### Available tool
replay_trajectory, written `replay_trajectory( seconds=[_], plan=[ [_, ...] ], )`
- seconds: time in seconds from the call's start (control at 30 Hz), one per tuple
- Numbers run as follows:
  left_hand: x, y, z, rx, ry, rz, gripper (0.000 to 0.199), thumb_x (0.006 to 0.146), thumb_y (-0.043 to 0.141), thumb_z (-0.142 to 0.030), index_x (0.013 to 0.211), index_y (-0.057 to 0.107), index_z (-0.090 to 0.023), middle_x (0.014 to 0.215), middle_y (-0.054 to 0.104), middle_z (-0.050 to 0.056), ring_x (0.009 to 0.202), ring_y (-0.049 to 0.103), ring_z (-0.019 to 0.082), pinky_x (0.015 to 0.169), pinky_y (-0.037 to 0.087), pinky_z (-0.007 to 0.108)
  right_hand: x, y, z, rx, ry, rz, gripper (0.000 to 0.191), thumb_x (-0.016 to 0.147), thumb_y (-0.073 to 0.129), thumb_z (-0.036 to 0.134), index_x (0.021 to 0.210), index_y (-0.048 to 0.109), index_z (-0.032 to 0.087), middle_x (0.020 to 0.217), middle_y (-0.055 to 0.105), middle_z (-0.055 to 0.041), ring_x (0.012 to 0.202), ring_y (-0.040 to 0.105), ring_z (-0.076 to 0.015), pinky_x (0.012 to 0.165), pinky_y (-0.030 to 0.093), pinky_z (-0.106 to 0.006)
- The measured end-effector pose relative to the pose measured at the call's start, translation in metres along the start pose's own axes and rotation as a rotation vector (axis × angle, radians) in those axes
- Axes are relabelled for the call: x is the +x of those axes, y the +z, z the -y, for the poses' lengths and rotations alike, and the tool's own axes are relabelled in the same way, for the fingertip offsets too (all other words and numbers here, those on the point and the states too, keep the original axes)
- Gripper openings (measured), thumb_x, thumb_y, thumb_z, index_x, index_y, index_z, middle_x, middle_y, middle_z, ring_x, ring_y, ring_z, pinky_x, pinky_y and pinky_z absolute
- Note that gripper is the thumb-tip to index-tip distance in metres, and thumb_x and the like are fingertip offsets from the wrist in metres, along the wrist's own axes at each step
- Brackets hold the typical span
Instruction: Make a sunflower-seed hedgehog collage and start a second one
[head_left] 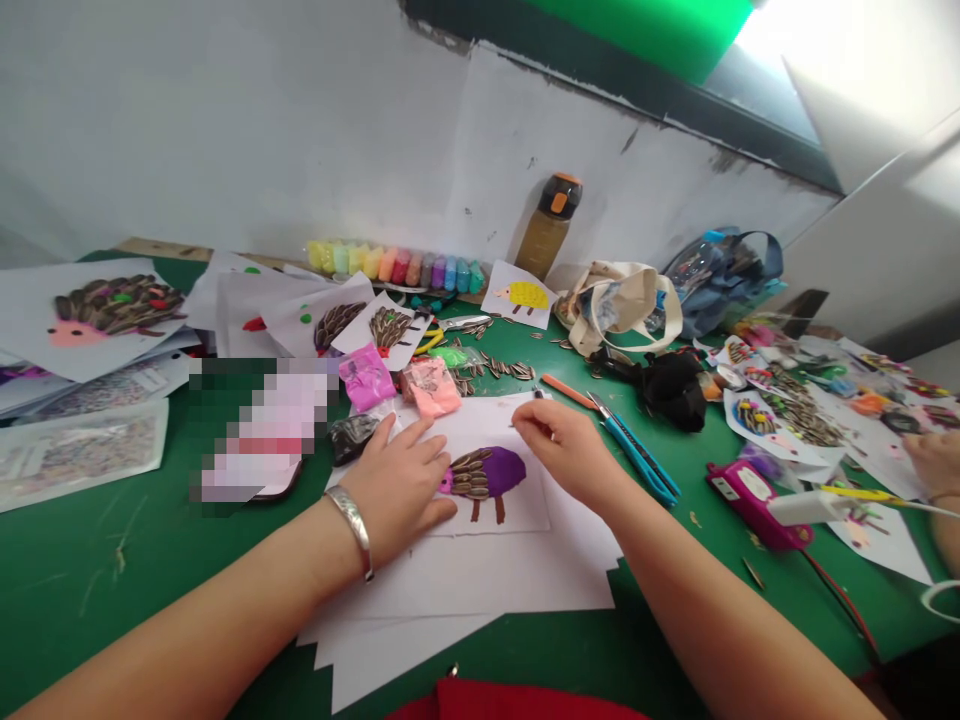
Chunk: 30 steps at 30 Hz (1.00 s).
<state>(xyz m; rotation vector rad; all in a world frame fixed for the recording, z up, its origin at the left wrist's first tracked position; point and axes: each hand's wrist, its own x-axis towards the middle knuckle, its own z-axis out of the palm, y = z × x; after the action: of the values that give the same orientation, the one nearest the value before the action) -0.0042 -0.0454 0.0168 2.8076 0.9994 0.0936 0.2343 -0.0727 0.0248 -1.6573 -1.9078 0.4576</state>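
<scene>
My left hand (401, 490) lies spread on a white sheet (529, 518), its fingers beside a hedgehog picture. The hedgehog has a purple clay body (508, 470), a pink face at its left end and two brown legs. Striped sunflower seeds (470, 473) cover the left part of the body in overlapping rows. Above the sheet's upper right, my right hand (566, 448) is closed in a pinch; what its fingertips hold, if anything, is too small to make out. Pink clay (430, 388), purple-pink clay (367, 378) and a black packet (352, 438) lie beyond my left hand.
Loose seeds (510, 369), scissors (461, 322), a blue cutter (634, 450) and a phone with a blurred screen (262, 430) lie around. A bottle (551, 225) stands by the wall. At right are a magenta device (757, 503) and another person's hand (930, 460).
</scene>
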Motion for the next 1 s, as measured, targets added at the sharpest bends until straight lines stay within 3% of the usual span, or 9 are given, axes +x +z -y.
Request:
replay_trajectory(
  seconds=[0.2,0.33,0.5,0.77,1.0],
  plan=[
    [0.000,-0.007,-0.004,0.017,-0.003,0.053,0.036,0.086,0.060,-0.038,0.112,0.065,-0.015,0.127,0.062,0.013,0.132,0.040,0.036,0.107,0.024,0.064,-0.028,0.014,0.006,0.198,0.084,0.058,0.015,0.083,0.057,0.017,0.088,0.068,0.024,0.084,0.071,0.0016,0.077,0.063,-0.0148,0.070,0.046,-0.026],
    [0.001,-0.007,-0.004,0.021,-0.003,0.054,0.035,0.086,0.060,-0.038,0.112,0.065,-0.015,0.128,0.062,0.013,0.132,0.040,0.037,0.107,0.025,0.064,-0.028,0.022,0.006,0.128,0.042,0.058,0.013,0.083,0.059,0.017,0.084,0.069,0.025,0.083,0.072,0.0019,0.076,0.064,-0.0149,0.069,0.045,-0.025],
    [0.001,-0.006,-0.003,0.014,0.011,0.039,0.036,0.086,0.060,-0.039,0.113,0.064,-0.015,0.128,0.062,0.013,0.133,0.039,0.037,0.107,0.024,0.065,-0.028,0.023,0.003,0.089,-0.014,0.051,0.020,0.085,0.056,0.012,0.093,0.070,0.025,0.090,0.073,0.0012,0.082,0.066,-0.0147,0.074,0.047,-0.025],
    [0.002,-0.007,-0.003,0.004,0.008,0.040,0.032,0.085,0.061,-0.038,0.109,0.065,-0.016,0.124,0.063,0.012,0.131,0.041,0.036,0.107,0.024,0.064,-0.026,0.024,0.001,-0.071,-0.160,0.001,0.014,0.090,0.057,0.018,0.093,0.070,0.019,0.086,0.067,-0.0053,0.085,0.059,-0.0190,0.077,0.046,-0.030],
    [0.000,-0.001,-0.002,0.013,0.028,-0.019,0.031,0.086,0.060,-0.038,0.107,0.065,-0.017,0.123,0.064,0.011,0.130,0.042,0.035,0.107,0.023,0.062,-0.024,0.025,0.001,-0.108,-0.188,0.015,0.015,0.091,0.055,0.019,0.090,0.070,0.020,0.083,0.066,-0.0057,0.082,0.057,-0.0193,0.076,0.045,-0.032]
  ],
)
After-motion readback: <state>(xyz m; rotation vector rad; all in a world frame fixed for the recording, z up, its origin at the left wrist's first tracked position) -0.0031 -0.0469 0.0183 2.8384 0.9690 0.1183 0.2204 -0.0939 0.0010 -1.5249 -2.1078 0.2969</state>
